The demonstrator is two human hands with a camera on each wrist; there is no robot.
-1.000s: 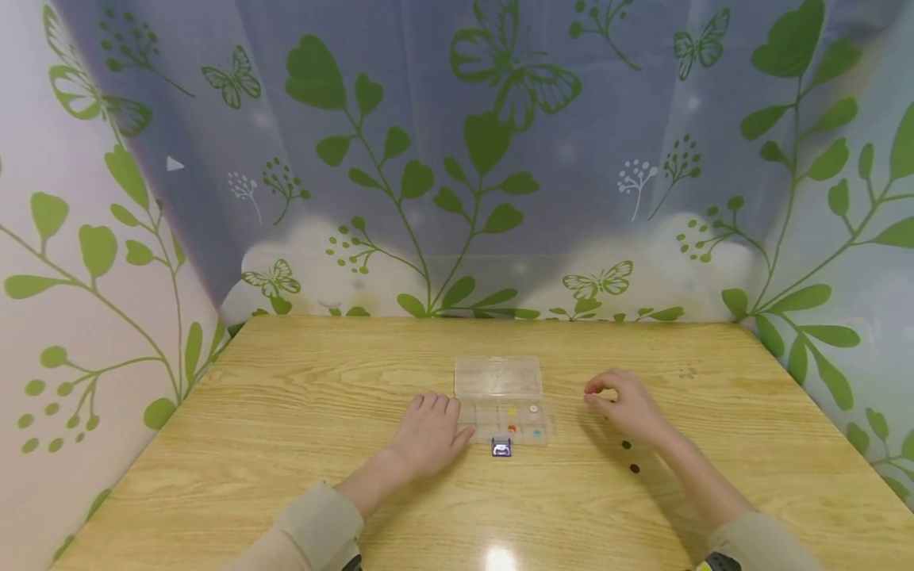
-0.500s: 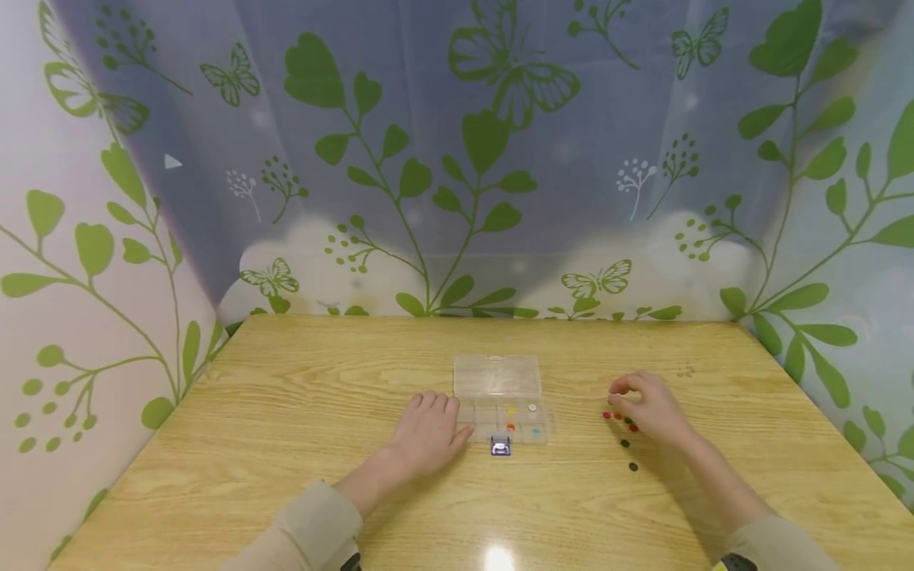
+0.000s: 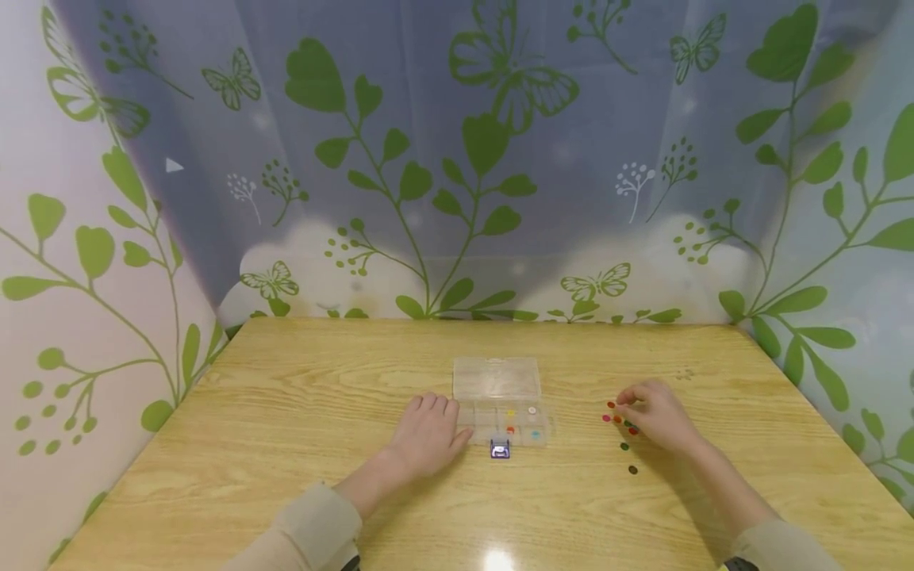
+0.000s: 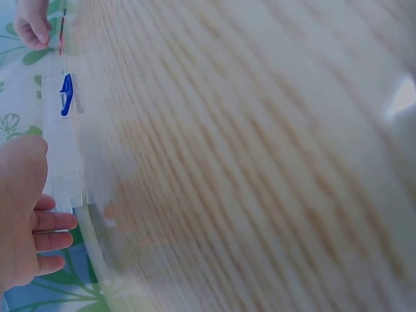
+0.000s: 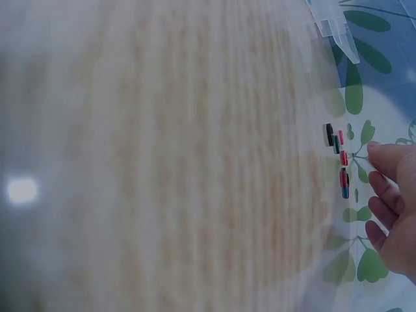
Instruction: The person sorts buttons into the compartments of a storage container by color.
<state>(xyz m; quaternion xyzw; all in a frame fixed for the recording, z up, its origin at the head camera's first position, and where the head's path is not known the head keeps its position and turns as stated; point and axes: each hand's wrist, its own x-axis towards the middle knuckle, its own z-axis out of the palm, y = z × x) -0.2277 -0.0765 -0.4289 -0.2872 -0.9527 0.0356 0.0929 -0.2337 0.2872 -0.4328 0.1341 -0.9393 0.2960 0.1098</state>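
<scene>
Blue clasp (image 3: 500, 450), multicoloured discs (image 3: 624, 446), green-leafed curtain (image 3: 428, 119)

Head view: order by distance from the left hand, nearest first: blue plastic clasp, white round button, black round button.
1. Blue plastic clasp, at front of clear plastic box.
2. White round button, inside box.
3. Black round button, right of box.

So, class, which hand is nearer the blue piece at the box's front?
Left. The left hand is just left of the blue piece; the right hand is farther off to its right.
</scene>
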